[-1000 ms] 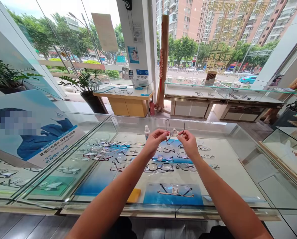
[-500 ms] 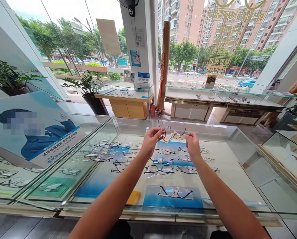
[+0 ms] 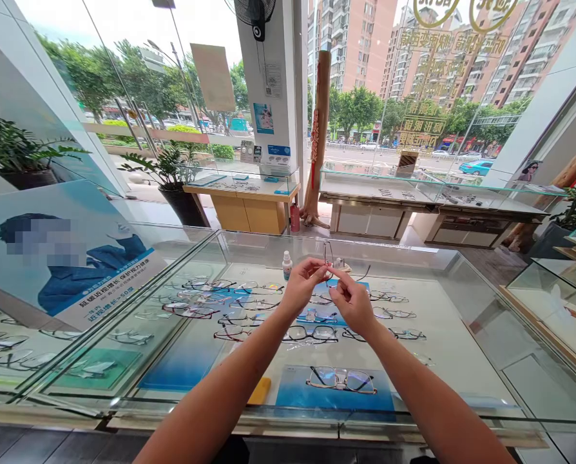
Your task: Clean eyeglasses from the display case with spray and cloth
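Above the glass showcase, my left hand (image 3: 303, 283) pinches a thin dark pair of glasses (image 3: 327, 251) held up on its side, one temple reaching out to the right. My right hand (image 3: 352, 301) is beside it, index finger stretched to the frame near the left fingertips, the other fingers curled. A beige cloth (image 3: 341, 265) lies behind the hands, mostly hidden. To the left of it stands a small white bottle (image 3: 287, 265). Rows of glasses lie below, among them a dark pair (image 3: 312, 334) and a thin-rimmed pair (image 3: 341, 380) on a blue card (image 3: 288, 393).
The showcase's glass edge (image 3: 220, 415) runs along the front. A poster board (image 3: 99, 270) stands at left, with a potted plant (image 3: 172, 187) behind. Further cases (image 3: 249, 212) and a wooden trunk (image 3: 321, 129) stand by the window.
My right hand has moved left from the temple tip to the frame beside my left hand. The glasses have turned, and the white bottle shows more fully.
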### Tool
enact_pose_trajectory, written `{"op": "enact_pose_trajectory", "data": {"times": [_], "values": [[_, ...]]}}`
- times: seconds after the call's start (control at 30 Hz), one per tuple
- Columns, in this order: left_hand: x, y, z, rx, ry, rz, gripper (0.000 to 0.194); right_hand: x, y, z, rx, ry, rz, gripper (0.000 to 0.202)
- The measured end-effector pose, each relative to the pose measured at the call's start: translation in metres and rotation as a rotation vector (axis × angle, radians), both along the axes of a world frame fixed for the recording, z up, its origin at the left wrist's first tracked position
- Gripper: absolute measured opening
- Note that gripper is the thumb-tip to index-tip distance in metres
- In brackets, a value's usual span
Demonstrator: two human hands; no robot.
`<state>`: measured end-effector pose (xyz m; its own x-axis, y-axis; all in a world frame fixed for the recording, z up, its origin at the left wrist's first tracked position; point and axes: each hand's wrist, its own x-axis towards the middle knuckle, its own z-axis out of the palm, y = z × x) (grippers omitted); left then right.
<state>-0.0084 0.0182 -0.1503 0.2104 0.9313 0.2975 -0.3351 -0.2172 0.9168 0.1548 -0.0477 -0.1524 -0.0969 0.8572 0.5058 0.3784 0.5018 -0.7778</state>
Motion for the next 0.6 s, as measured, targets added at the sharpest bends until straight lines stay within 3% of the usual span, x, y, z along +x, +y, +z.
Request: {"op": "enact_pose_trajectory", "data": {"times": [0.6], "values": [[-0.0019,0.0042,-0.0008,0.077,0.054,0.053,0.038,0.0014,0.002,-0.0013,-0.032,-0.094,-0.093,0.057]]}}
